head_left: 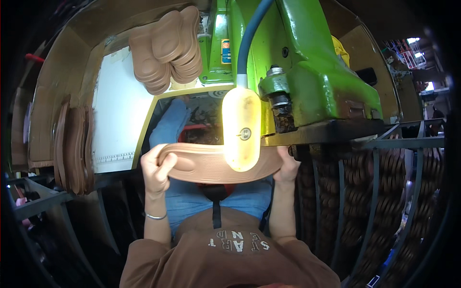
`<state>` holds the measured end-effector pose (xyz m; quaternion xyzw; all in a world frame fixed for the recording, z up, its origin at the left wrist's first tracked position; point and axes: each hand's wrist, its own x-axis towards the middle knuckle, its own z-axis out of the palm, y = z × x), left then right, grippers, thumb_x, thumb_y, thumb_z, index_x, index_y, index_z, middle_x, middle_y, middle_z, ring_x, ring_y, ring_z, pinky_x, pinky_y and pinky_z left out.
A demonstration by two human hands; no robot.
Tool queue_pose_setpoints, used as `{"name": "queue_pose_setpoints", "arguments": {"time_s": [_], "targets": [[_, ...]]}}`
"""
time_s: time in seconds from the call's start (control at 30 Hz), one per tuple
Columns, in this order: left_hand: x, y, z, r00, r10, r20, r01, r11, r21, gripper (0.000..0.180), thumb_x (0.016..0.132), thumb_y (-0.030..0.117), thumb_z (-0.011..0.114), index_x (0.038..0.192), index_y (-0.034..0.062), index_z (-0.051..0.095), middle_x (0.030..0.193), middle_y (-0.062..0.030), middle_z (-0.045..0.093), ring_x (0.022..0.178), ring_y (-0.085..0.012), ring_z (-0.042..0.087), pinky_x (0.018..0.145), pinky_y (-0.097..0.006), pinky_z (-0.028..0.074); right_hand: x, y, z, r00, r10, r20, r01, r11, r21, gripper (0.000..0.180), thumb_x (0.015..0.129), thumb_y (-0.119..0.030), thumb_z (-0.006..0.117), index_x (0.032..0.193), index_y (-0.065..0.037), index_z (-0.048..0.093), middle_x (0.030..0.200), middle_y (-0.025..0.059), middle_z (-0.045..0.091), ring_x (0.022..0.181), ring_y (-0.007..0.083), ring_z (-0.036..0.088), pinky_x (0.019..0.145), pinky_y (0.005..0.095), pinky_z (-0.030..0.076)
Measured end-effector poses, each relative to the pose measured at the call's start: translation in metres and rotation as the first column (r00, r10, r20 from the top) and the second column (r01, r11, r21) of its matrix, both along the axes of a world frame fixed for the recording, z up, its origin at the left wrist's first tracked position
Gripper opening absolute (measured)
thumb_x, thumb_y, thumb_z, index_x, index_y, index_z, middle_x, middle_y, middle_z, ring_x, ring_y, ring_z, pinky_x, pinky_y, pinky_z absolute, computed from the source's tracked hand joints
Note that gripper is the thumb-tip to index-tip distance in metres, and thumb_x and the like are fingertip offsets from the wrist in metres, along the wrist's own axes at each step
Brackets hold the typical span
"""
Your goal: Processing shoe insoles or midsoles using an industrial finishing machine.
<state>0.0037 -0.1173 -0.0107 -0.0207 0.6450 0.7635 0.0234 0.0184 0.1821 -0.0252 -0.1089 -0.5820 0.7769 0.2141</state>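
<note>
White tabletop (115, 125) carries stacked soles (168, 48) — fingers of left hand (156, 169) and right hand (286, 165) grip a bent sole (206, 169), apparently mid-work; which stacks are finished is unclear.

Fine-lined brown sole (204, 168), green machine (317, 72)

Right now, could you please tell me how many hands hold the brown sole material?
2: the left hand at the brown sole material's left end, the right hand at its right end.

Lamp (242, 129) covers part of the sole (204, 168); bottom edge crops the shirt (230, 266).
</note>
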Motion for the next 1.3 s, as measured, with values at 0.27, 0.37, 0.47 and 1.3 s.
{"name": "queue_pose_setpoints", "arguments": {"time_s": [0.27,0.37,0.47,1.3], "targets": [[0.06,-0.028,-0.031,0.928,-0.298,0.226,0.258,0.947,0.19,0.02,0.081,0.006,0.065,0.095,-0.0067,0.058,0.093,-0.0179,0.066,0.089,-0.0196,0.065,0.079,-0.029,0.052,-0.01,-0.016,0.008,0.944,0.327,0.042,-0.327,0.912,0.248,0.038,0.074,0.003,0.061,0.111,0.007,0.053,0.104,0.0134,0.061,0.092,0.019,0.06,0.083,0.0306,0.047],[0.052,-0.007,-0.029,0.786,-0.565,0.25,0.595,0.801,-0.061,0.036,0.077,0.005,0.071,0.108,-0.0049,0.057,0.097,-0.0145,0.066,0.09,-0.0154,0.064,0.079,-0.028,0.05,-0.016,-0.026,0.024,0.941,0.337,0.024,-0.337,0.931,0.139,0.031,0.07,0.005,0.067,0.1,0.005,0.058,0.095,0.0088,0.062,0.085,0.0155,0.061,0.076,0.0283,0.048],[0.018,0.068,0.005,0.86,-0.503,-0.091,0.479,0.855,-0.198,0.037,0.077,0.01,0.07,0.109,-0.003,0.058,0.093,-0.0137,0.067,0.087,-0.0134,0.064,0.076,-0.029,0.049,-0.017,-0.039,0.037,0.945,0.325,-0.037,-0.324,0.945,0.041,0.022,0.069,0.005,0.07,0.09,0.003,0.062,0.087,0.0059,0.064,0.082,0.0129,0.061,0.074,0.026,0.048],[0.024,0.134,0.001,0.983,-0.177,0.045,0.167,0.971,0.173,0.027,0.083,-0.001,0.063,0.108,-0.0036,0.055,0.097,-0.0074,0.061,0.086,-0.011,0.06,0.075,-0.023,0.05,0.109,0.099,0.026,0.95,0.1,0.297,-0.097,0.995,-0.023,0.022,0.083,-0.013,0.061,0.096,0.002,0.05,0.086,0.0067,0.059,0.074,0.008,0.056,0.067,0.0212,0.045]]}}
